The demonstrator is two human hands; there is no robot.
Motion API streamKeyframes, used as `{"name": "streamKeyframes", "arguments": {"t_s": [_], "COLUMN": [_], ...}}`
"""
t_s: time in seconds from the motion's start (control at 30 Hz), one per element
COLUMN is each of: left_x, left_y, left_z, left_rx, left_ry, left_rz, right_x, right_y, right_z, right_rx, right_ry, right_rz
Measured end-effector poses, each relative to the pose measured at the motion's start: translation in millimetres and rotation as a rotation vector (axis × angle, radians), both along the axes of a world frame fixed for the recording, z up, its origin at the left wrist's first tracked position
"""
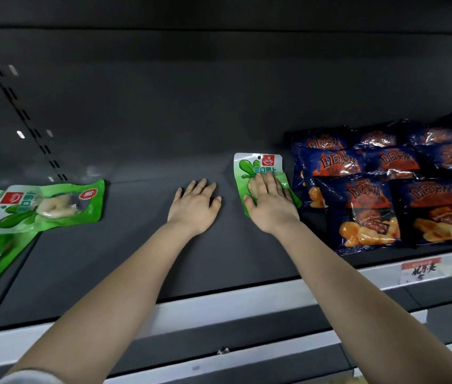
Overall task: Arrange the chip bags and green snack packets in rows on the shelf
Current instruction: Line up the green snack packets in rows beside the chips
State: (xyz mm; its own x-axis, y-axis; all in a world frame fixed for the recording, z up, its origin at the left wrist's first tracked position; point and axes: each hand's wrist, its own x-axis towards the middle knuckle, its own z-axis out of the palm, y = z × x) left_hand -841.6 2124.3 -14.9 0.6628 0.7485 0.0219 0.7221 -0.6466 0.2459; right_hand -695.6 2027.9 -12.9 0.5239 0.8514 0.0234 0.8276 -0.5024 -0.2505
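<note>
Dark shelf [136,259]: right hand [270,200] flat on green packet [249,167] beside chip bags [371,206], left hand [195,203] spread

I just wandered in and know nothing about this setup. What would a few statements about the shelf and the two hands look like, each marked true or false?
1. Blue chip bags lie at the right end of the shelf. True.
2. The right hand lies flat on a green snack packet. True.
3. The left hand grips a chip bag. False: it rests on the bare shelf with fingers fairly straight, holding nothing.
4. That packet lies to the right of the chip bags. False: it lies just left of them.
5. More green packets lie at the shelf's left end. True.
</note>
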Motion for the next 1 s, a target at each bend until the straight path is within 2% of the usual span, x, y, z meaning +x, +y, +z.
{"name": "streamKeyframes", "arguments": {"t_s": [0.27, 0.37, 0.53, 0.67, 0.8, 1.0], "left_x": [-2, -14, -84, -172, -244, -276], "left_y": [-7, -10, -2, -1, -6, -11], "left_z": [9, 21, 33, 24, 16, 14], "left_rx": [-0.011, -0.016, 0.045, 0.112, 0.095, 0.149], "left_ry": [0.024, 0.047, -0.025, -0.064, -0.030, 0.021], "left_rz": [0.004, -0.013, 0.102, 0.310, 0.508, 0.569], "right_x": [-12, -27, -80, -145, -203, -250], "right_y": [-1, 7, 39, 67, 89, 106], "right_z": [11, 21, 32, 28, 26, 18], "right_rx": [0.222, 0.236, 0.361, 0.316, 0.263, 0.212], "right_ry": [-0.041, -0.048, 0.114, 0.127, 0.066, 0.019], "right_rz": [0.034, 0.113, 0.285, 0.512, 0.706, 0.832]}}
